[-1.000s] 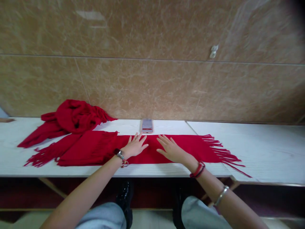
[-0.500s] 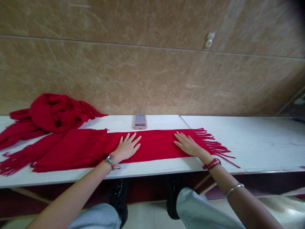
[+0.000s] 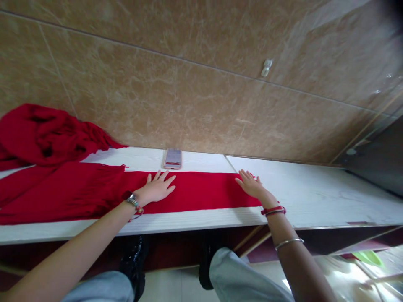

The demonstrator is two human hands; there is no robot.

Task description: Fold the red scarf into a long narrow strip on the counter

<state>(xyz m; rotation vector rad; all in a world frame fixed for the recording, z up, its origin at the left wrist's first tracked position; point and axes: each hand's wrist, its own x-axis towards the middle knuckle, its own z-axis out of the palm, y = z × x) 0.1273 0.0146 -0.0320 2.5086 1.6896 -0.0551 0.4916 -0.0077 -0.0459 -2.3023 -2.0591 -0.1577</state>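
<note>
A long red scarf (image 3: 201,191) lies flat along the white table (image 3: 315,197). My left hand (image 3: 155,189) rests flat on the scarf's middle, fingers spread, a watch and bracelet at its wrist. My right hand (image 3: 252,186) lies flat on the scarf's right end, fingers stretched, covering the fringe there. Red cords and a silver bangle ring that arm. Neither hand holds anything.
A second red scarf (image 3: 40,134) lies bunched at the table's far left against the brown marble wall (image 3: 189,92). A phone (image 3: 173,158) lies flat by the wall just behind the scarf. My knees and black shoes show below the table edge.
My right hand has slid right along the scarf to its fringed end. My left hand has stayed near the middle. My view has turned to the right.
</note>
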